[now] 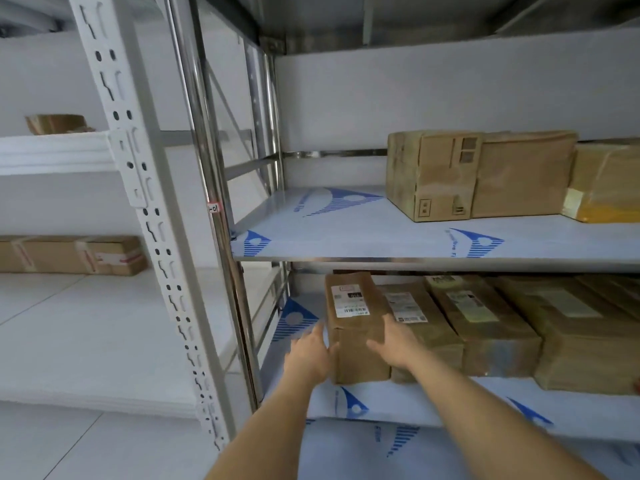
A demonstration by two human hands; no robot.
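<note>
A long brown cardboard parcel (353, 327) with a white label lies at the left end of a row on the lower steel shelf (433, 403). My left hand (310, 355) lies with straight fingers against the parcel's left side. My right hand (394, 341) rests flat on its top right edge, fingers spread, between it and the neighbouring parcel (419, 323).
Several more brown parcels (512, 327) fill the lower shelf to the right. The upper shelf (346, 233) carries boxes (446, 174) at the back right and bare film-covered surface at the left. A white rack (149, 216) with parcels (69, 254) stands at the left.
</note>
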